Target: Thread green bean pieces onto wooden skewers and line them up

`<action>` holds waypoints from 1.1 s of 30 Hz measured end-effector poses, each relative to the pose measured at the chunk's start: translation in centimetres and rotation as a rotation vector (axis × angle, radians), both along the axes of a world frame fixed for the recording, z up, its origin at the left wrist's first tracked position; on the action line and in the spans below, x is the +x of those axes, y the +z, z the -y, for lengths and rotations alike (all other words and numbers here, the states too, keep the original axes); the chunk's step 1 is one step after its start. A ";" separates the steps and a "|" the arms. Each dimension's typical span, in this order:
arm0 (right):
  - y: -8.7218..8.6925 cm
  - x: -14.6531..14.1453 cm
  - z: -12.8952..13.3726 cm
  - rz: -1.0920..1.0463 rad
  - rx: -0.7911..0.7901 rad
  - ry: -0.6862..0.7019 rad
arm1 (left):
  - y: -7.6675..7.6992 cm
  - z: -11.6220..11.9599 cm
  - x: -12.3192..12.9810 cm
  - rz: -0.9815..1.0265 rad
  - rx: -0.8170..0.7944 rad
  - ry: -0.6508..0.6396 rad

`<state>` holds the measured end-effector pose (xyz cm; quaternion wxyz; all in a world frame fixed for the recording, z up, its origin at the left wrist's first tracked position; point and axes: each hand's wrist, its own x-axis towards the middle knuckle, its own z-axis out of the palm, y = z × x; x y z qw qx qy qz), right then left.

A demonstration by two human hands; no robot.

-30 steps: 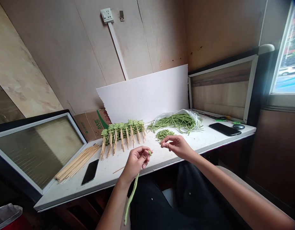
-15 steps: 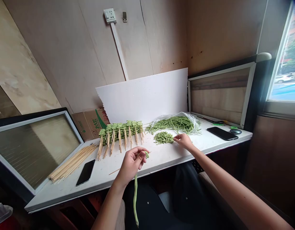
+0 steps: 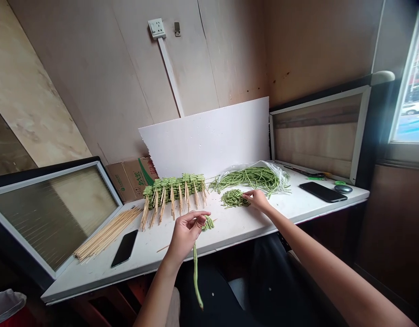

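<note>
Pale green, a long slender bean (image 3: 196,278) hangs below a person's left hand (image 3: 189,229), its long axis nearly upright, its free end pointing down and leaning slightly right over dark clothing (image 3: 224,313) at the near edge of a white tabletop (image 3: 229,223). Its upper end is hidden by the hand. The left hand is closed, thumb against fingers, grasping a thin wooden skewer (image 3: 214,220) threaded with short green bean pieces (image 3: 208,223); the pieces sit side by side across the skewer, whose bare tip points right. A thin pale stick (image 3: 163,248) shows left of the wrist, slanting up toward the hand; whether it belongs to the same skewer cannot be told. The right hand (image 3: 258,200) has its fingertips drawn together at the right edge of a low heap of cut green pieces (image 3: 233,198); whether it grips one is too small to tell. Behind the heap, long green beans (image 3: 252,178) lie mostly sideways in a clear plastic bag (image 3: 283,178). At centre left, stacked green bean skewers (image 3: 175,187) form a row, their bare wooden ends pointing toward the person. Farther left, loose pale wooden sticks (image 3: 105,236) lie diagonally beside a black phone (image 3: 125,248).
</note>
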<state>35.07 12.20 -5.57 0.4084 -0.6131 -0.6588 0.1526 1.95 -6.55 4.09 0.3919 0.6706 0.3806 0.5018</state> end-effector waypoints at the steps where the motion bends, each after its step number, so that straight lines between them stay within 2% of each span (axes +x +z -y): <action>1: -0.1 0.1 0.3 -0.012 0.018 0.004 | -0.1 -0.1 0.0 -0.015 0.008 0.017; 4: 0.2 0.0 1.6 -0.087 0.095 0.014 | -0.2 -0.2 0.2 -0.072 0.049 0.054; 7: 1.9 -1.4 3.9 -0.209 0.168 0.117 | -0.3 -0.1 0.5 -0.103 0.101 0.046; 13: 8.4 -6.4 12.0 -0.297 0.090 0.683 | -0.7 0.7 1.7 -0.015 0.084 0.058; 14: 9.2 -7.2 13.4 -0.271 0.104 0.763 | -0.8 0.8 1.9 0.003 0.075 0.063; 16: 10.2 -8.5 15.7 -0.203 0.194 0.838 | -0.7 1.2 2.2 0.027 0.070 0.058; 19: 10.6 -9.7 17.6 -0.059 0.415 0.824 | -0.6 1.4 2.3 0.048 0.047 0.023; 22: 10.4 -9.9 17.7 -0.005 0.615 0.761 | -0.5 1.4 2.1 0.063 0.023 -0.010; 25: 10.4 -9.5 17.2 0.003 0.693 0.715 | -0.4 1.3 1.9 0.052 0.021 -0.027; 33: 10.8 -9.2 17.2 0.125 0.814 0.593 | -0.5 1.3 2.1 0.055 -0.034 0.037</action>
